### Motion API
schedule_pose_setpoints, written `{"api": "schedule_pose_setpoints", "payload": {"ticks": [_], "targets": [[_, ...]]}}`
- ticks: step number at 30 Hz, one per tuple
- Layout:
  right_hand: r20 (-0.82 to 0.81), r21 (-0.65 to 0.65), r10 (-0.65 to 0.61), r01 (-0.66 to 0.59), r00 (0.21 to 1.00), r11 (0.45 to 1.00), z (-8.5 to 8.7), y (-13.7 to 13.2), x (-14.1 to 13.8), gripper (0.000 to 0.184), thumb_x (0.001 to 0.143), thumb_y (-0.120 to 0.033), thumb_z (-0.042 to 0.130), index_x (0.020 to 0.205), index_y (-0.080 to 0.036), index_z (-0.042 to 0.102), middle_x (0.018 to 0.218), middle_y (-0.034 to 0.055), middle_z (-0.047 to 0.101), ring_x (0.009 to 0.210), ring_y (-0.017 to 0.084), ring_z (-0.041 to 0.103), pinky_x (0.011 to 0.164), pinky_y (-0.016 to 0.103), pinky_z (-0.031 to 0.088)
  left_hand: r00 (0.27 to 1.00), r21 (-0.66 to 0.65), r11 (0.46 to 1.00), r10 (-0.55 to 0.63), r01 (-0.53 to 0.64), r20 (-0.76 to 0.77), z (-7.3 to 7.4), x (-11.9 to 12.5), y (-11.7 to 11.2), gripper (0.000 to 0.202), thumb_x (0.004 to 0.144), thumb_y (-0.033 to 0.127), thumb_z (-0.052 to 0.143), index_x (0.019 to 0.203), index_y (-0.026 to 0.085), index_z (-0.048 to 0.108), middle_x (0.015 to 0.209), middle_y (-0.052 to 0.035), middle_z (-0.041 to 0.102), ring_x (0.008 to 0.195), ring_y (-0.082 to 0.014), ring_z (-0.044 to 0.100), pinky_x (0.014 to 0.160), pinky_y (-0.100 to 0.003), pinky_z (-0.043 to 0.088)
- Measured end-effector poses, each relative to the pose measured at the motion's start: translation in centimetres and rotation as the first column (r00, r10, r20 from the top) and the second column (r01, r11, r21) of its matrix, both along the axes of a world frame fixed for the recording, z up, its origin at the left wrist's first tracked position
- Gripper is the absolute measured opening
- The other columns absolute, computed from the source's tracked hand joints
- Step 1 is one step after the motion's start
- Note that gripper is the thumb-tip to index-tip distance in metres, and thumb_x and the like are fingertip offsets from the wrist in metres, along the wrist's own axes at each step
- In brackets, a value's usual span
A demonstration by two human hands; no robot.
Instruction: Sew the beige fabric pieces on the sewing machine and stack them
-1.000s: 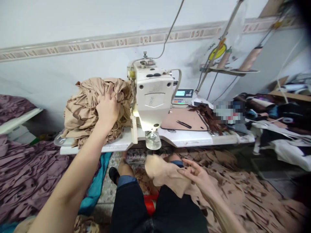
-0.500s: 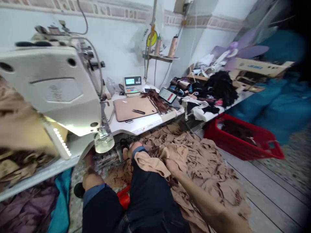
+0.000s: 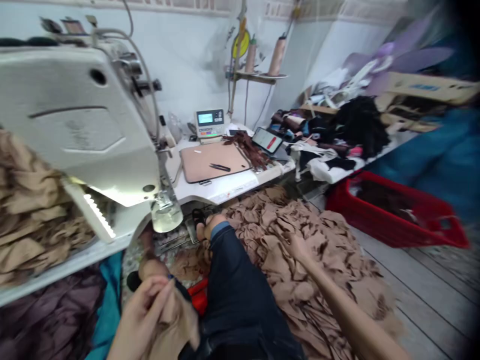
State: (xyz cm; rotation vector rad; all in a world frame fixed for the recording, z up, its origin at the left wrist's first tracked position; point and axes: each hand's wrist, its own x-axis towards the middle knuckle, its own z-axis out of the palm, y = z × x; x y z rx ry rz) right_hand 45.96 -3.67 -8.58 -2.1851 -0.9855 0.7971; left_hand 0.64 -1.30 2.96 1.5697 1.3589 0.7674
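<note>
My left hand (image 3: 144, 312) is low at the bottom, near my left knee, fingers closed on a tan fabric piece (image 3: 176, 327). My right hand (image 3: 298, 246) reaches down to the right into the heap of tan fabric pieces (image 3: 318, 260) on the floor; its fingers are down among the cloth and blurred. The white sewing machine (image 3: 78, 120) fills the upper left, its lamp lit. Another stack of tan pieces (image 3: 33, 210) lies on the table to the machine's left.
A tan mat with black snips (image 3: 220, 167), a small control panel (image 3: 210, 121) and a phone (image 3: 267, 140) sit on the sewing table (image 3: 225, 189). A red basket (image 3: 393, 212) stands on the floor at right, beside cluttered shelves. Thread cones (image 3: 277, 55) stand behind.
My view swung right and down. My left hand left the stack on the table and now holds a tan piece near my knee. My right hand dropped its piece onto the floor heap.
</note>
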Motion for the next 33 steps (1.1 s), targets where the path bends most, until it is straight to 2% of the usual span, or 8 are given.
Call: {"api": "schedule_pose_setpoints", "payload": {"ticks": [3, 7, 10, 14, 20, 23, 28, 33], "targets": [[-0.266, 0.081, 0.333, -0.323, 0.905, 0.943, 0.8, 3.0, -7.6, 0.028, 0.093, -0.043, 0.081, 0.091, -0.015, 0.082, 0.091, 0.0074, 0.080, 0.091, 0.025, 0.074, 0.084, 0.034, 0.059, 0.996, -0.052, 0.997, -0.054, 0.058, 0.069, -0.2, 2.1, 0.5, 0.040, 0.095, 0.061, 0.068, 0.105, 0.022, 0.070, 0.071, -0.0002, 0.066, 0.065, -0.0185, 0.064, 0.061, -0.027, 0.050], [-0.622, 0.480, 0.690, -0.517, 0.369, 0.709, 4.5, 5.4, -18.5, 0.053, 0.082, -0.052, 0.089, 0.121, -0.018, 0.078, 0.112, 0.0079, 0.079, 0.097, 0.022, 0.071, 0.083, 0.030, 0.056, 0.975, -0.084, 0.984, -0.144, 0.159, 0.167, 1.9, 3.0, 1.7, 0.034, 0.102, 0.048, 0.064, 0.120, 0.020, 0.067, 0.078, 0.0002, 0.062, 0.070, -0.0156, 0.060, 0.065, -0.024, 0.047], [-0.628, 0.526, 0.767, -0.655, 0.130, 0.543, 7.4, 6.4, -22.4, 0.041, 0.083, -0.050, 0.089, 0.101, -0.015, 0.079, 0.078, -0.0014, 0.068, 0.066, 0.011, 0.057, 0.060, 0.022, 0.043, 0.954, -0.087, 0.969, -0.207, 0.229, 0.215, 2.9, 1.0, 2.2, 0.036, 0.103, 0.041, 0.064, 0.132, 0.020, 0.061, 0.088, -0.0022, 0.065, 0.074, -0.0151, 0.061, 0.066, -0.024, 0.048], [-0.504, 0.471, 0.839, -0.749, 0.206, 0.467, 10.1, 7.6, -22.4, 0.041, 0.090, -0.054, 0.081, 0.081, -0.014, 0.075, 0.064, -0.0028, 0.056, 0.059, 0.011, 0.045, 0.053, 0.023, 0.031, 0.971, 0.104, 0.965, -0.237, 0.239, -0.034, 1.5, -2.3, 1.9, 0.024, 0.101, 0.026, 0.062, 0.123, 0.021, 0.070, 0.105, -0.0078, 0.071, 0.088, -0.0189, 0.067, 0.079, -0.030, 0.055], [-0.370, 0.517, 0.891, -0.739, 0.262, 0.432, 12.9, 6.6, -22.4, 0.044, 0.088, -0.050, 0.084, 0.069, -0.018, 0.062, 0.080, 0.0007, 0.058, 0.068, 0.013, 0.050, 0.059, 0.026, 0.036, 0.928, 0.506, 0.861, 0.228, -0.052, -0.294, -3.0, -1.8, 0.9, 0.030, 0.094, 0.018, 0.062, 0.121, 0.023, 0.074, 0.119, -0.0142, 0.074, 0.115, -0.0315, 0.068, 0.102, -0.049, 0.055], [-0.414, 0.571, 0.879, -0.684, 0.238, 0.454, 13.1, 6.4, -22.0, 0.056, 0.088, -0.052, 0.083, 0.061, -0.020, 0.046, 0.072, -0.0010, 0.051, 0.065, 0.013, 0.044, 0.059, 0.027, 0.033, 0.975, 0.277, 0.942, 0.215, -0.190, -0.061, -3.9, -0.8, 0.9, 0.027, 0.098, 0.028, 0.063, 0.121, 0.021, 0.072, 0.112, -0.0125, 0.076, 0.099, -0.0267, 0.073, 0.083, -0.038, 0.061], [-0.384, 0.487, 0.828, -0.673, 0.408, 0.557, 12.1, 8.2, -18.9, 0.066, 0.091, -0.061, 0.076, 0.055, -0.022, 0.037, 0.058, -0.0057, 0.032, 0.056, 0.010, 0.029, 0.053, 0.027, 0.024, 0.938, -0.226, 0.948, -0.146, 0.224, 0.314, -2.1, -1.7, 1.1, 0.040, 0.094, 0.056, 0.073, 0.093, 0.016, 0.072, 0.067, 0.0000, 0.060, 0.053, -0.0117, 0.051, 0.051, -0.023, 0.042], [-0.308, 0.381, 0.923, -0.859, 0.231, 0.342, 10.9, 8.0, -19.7, 0.049, 0.081, -0.052, 0.089, 0.115, -0.019, 0.077, 0.082, -0.0003, 0.067, 0.069, 0.014, 0.054, 0.058, 0.022, 0.039, 0.928, -0.133, 0.923, -0.341, 0.361, 0.150, 1.3, -2.0, 2.2, 0.035, 0.104, 0.047, 0.060, 0.089, 0.017, 0.072, 0.081, -0.0030, 0.066, 0.075, -0.0160, 0.058, 0.069, -0.025, 0.045]]}}
